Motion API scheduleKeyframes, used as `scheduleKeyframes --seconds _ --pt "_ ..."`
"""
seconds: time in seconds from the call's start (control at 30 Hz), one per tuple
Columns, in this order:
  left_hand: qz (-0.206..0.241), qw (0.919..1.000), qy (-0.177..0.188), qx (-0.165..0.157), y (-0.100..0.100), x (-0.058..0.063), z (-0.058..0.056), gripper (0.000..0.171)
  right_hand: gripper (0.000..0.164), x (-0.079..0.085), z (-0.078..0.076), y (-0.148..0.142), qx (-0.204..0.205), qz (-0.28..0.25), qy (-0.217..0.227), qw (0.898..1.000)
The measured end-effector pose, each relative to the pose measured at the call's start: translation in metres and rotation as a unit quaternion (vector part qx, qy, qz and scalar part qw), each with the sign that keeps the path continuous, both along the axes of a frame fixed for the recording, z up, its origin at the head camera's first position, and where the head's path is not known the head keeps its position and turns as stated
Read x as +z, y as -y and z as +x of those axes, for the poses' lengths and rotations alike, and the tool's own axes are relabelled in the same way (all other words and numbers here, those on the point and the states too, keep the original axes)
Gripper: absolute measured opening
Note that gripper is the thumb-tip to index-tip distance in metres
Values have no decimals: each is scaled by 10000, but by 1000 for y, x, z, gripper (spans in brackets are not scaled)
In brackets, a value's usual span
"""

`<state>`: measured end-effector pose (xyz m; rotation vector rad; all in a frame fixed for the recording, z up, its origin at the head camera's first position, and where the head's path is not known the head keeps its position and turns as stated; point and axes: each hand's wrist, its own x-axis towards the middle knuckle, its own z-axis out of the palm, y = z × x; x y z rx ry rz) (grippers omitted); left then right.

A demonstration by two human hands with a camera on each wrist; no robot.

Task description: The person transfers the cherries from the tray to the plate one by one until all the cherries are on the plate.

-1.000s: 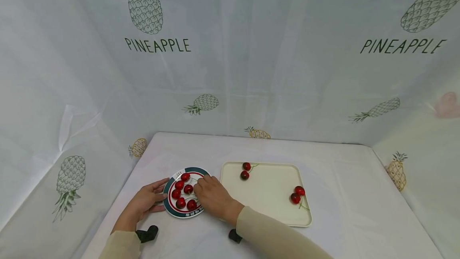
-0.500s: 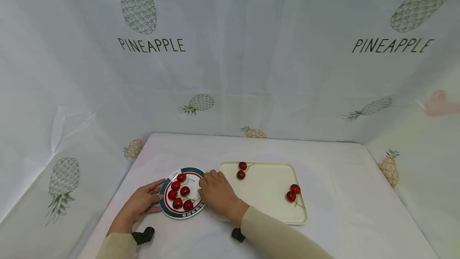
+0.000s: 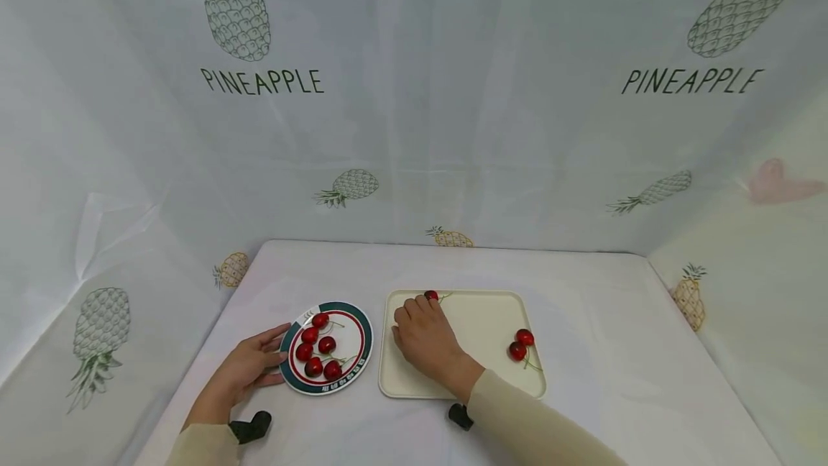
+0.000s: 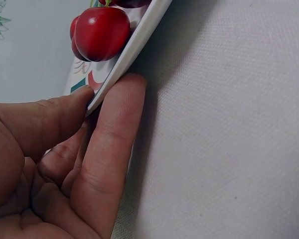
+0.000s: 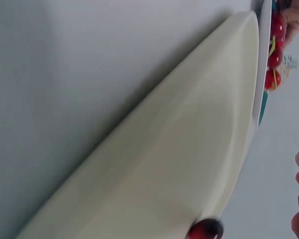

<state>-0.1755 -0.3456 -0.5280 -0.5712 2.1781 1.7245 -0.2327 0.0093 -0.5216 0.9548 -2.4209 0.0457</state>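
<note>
My left hand (image 3: 249, 365) grips the left rim of a round white plate (image 3: 366, 340) with a green and red border. In the left wrist view the thumb (image 4: 65, 114) lies on top of the rim and a finger (image 4: 117, 119) is beneath it. Several red cherries (image 3: 326, 344) with stems lie on the plate. My right hand (image 3: 427, 340) is over the left part of a cream rectangular tray (image 3: 481, 329), fingers loosely bent, with nothing visible in them. Just beyond its knuckles shows a dark red cherry (image 3: 431, 295); the hand covers what lies beneath it.
Two more cherries (image 3: 517, 351) lie at the tray's right side. The tray stands just right of the plate on a white-covered table (image 3: 601, 351). A pale curtain (image 3: 466, 128) printed with pineapples hangs behind and at the sides. Black straps (image 3: 252, 428) are on both wrists.
My right hand has moved from the plate's right edge rightward over the tray, covering a cherry there. My left hand has kept its hold on the plate. The whole head view has shifted slightly left.
</note>
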Motion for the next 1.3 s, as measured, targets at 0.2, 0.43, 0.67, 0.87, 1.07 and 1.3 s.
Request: scheduleKeyframes --seconds 0.2,0.43,0.67,0.87,1.07,1.3 --pt "66 10000 -4 13 -1 -3 1 64 25 -6 0 -38 14 -249 -98 9996" --pt "58 10000 2 13 1 -5 0 63 24 -10 7 -93 -266 -254 -76 9993" --pt "12 10000 -4 5 2 -3 0 63 19 -11 12 -150 -288 -772 -479 9954" --pt "10 10000 7 -4 2 -3 -2 64 11 -10 20 -187 -614 -984 -497 9920" --pt "-41 10000 7 -16 3 -3 -3 64 15 -13 35 -211 -800 -872 -350 9924" --pt "-61 10000 63 18 1 -1 -4 64 32 -24 50 -227 -730 -763 -195 9942"
